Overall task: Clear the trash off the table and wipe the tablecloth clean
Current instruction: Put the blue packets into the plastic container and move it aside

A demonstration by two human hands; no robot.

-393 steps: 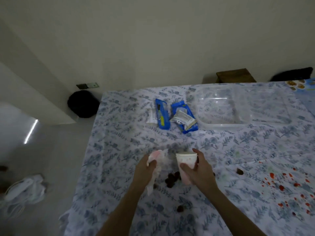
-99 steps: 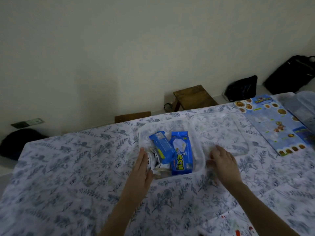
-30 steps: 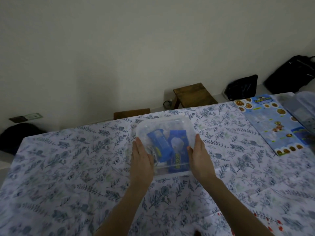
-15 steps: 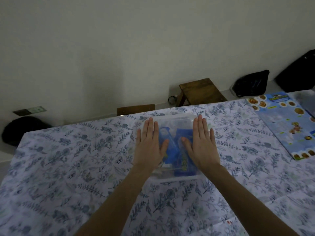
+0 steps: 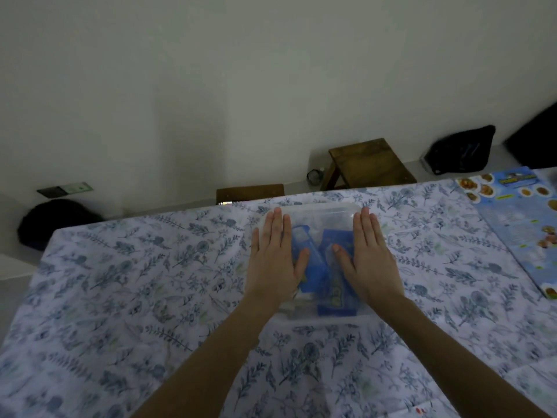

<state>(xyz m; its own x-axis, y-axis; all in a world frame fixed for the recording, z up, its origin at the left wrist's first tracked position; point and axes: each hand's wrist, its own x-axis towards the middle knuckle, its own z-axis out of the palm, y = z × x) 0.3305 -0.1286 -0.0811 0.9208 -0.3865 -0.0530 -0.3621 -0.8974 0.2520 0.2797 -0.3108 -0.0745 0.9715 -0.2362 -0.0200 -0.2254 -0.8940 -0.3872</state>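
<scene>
A clear plastic box [image 5: 319, 210] with its lid on sits on the blue-floral tablecloth [image 5: 144, 285] near the far edge. Blue wrappers [image 5: 319, 267] show through the lid. My left hand [image 5: 275, 260] lies flat, palm down, on the left half of the lid. My right hand [image 5: 369, 257] lies flat on the right half, fingers together and pointing away from me. Neither hand grips anything. The hands hide much of the box's contents.
A blue printed leaflet [image 5: 518, 224] lies on the cloth at the far right. Beyond the table stand a wooden stool [image 5: 369, 162] and a second one [image 5: 250, 193], with black bags [image 5: 461, 149] by the wall. A dark bundle [image 5: 48, 221] sits at the left.
Over the last second my hands went from holding the box's sides to lying flat on its lid. In the last half second they hardly moved.
</scene>
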